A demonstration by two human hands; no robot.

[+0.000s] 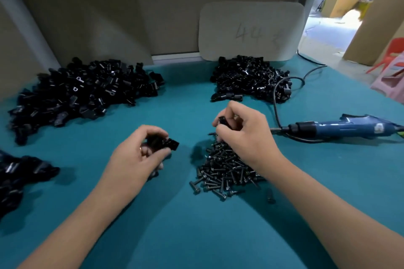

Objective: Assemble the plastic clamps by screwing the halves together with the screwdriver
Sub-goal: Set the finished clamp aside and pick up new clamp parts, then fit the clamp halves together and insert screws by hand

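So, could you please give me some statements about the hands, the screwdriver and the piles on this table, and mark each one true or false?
1. The electric screwdriver lies on the teal table mat, held by neither hand. True.
2. The left hand is open and holds nothing. False: its fingers are curled round a black clamp part.
3. The right hand is above the pile of screws. True.
4. The right hand holds nothing. False: it pinches a small black piece.
5. The screws lie in a tray. False: they lie loose on the mat.
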